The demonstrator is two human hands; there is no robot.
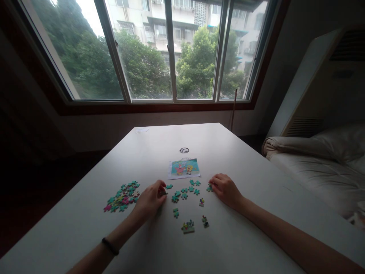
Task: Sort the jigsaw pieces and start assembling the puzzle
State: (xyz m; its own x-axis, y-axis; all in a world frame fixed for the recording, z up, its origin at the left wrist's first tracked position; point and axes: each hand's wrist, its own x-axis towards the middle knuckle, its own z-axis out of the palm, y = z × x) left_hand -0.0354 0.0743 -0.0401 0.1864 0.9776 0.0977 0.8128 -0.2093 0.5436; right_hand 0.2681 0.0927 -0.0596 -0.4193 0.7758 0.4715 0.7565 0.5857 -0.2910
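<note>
My left hand (151, 196) is closed in a pinch, with a dark puzzle piece (163, 193) partly showing at its fingertips. Just beyond those fingers lies a teal piece (169, 186). On the right, my right hand (226, 190) has its fingers curled down on a green puzzle piece (209, 188), which they partly cover. Between the hands are several loose teal pieces (184, 196). Closer to me sit a small joined cluster (188, 227) and a few separate pieces (205, 221). A printed cartoon picture (185, 167) lies flat beyond the pieces.
A heap of mixed puzzle pieces (122, 197) lies left of my left hand on the white table (242, 236). A round black-and-white mark (184, 150) shows farther back. A covered sofa (322, 160) stands at the right, and a window (171, 53) fills the far wall.
</note>
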